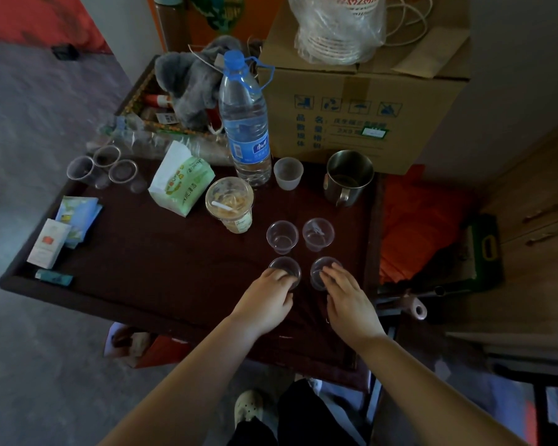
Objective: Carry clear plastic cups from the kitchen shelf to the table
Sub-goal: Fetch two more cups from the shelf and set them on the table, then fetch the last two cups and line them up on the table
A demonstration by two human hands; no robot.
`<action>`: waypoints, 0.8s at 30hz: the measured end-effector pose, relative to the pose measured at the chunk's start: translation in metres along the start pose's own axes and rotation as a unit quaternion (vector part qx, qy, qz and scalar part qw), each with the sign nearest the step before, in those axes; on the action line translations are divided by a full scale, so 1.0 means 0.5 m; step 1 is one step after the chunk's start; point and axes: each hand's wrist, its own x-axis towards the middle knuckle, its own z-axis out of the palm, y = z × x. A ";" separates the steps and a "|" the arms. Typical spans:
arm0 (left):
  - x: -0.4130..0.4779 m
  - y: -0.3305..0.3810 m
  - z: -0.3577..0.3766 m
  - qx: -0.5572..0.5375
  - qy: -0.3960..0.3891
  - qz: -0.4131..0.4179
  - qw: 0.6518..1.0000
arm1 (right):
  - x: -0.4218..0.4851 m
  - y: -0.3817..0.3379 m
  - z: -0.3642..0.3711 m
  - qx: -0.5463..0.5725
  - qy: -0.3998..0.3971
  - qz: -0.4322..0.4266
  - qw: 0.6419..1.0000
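Several clear plastic cups stand upright on the dark table point(161, 272). Two stand free at the back of a small square: one on the left point(281, 237) and one on the right point(318, 234). My left hand point(266, 302) grips the near left cup point(287, 268) from above, fingers on its rim. My right hand point(348, 300) grips the near right cup point(319, 275) the same way. Both held cups rest on the table. Three more clear cups point(105, 169) stand at the table's far left corner.
Behind the cups stand a lidded drink cup point(230, 204), a water bottle point(246, 123), a frosted cup point(288, 172) and a steel mug point(348, 177). A cardboard box point(361, 104) fills the back right. A tissue pack point(181, 178) and small packets point(63, 233) lie left.
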 end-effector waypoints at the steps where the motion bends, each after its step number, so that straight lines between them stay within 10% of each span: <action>1: 0.000 0.002 -0.002 0.004 0.001 0.000 1.000 | 0.001 0.000 -0.002 -0.004 0.002 -0.003 1.000; 24: -0.115 0.086 -0.253 0.052 0.072 0.229 0.969 | -0.140 -0.265 -0.206 -0.039 0.231 0.152 0.960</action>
